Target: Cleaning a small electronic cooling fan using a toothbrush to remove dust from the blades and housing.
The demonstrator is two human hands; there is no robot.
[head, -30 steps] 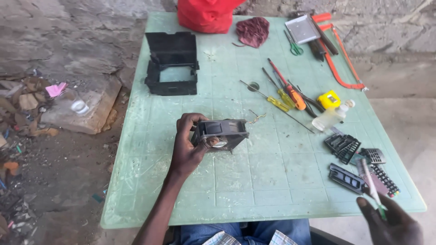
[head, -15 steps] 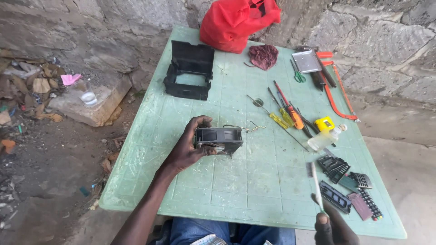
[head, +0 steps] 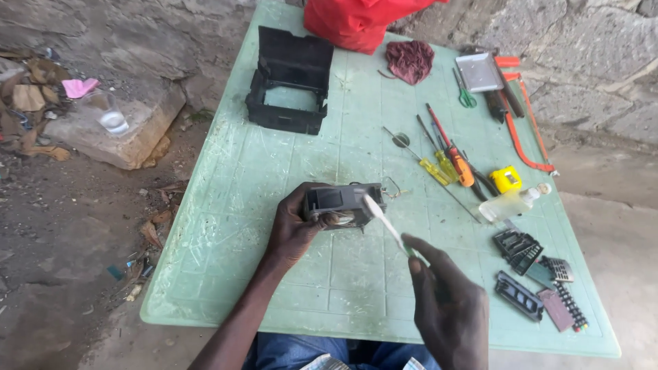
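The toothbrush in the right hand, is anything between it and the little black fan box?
Nothing visible is in the way. The right hand holds the toothbrush with its head right at the black fan box, which the left hand holds above the green table. The screwdrivers lie off to the side.

Soft, even daylight falls on my pale green plastic worktop (head: 288, 164); shadows are faint, with no glare. My right hand (head: 445, 312) is slightly motion-blurred, and the edges bend a little.
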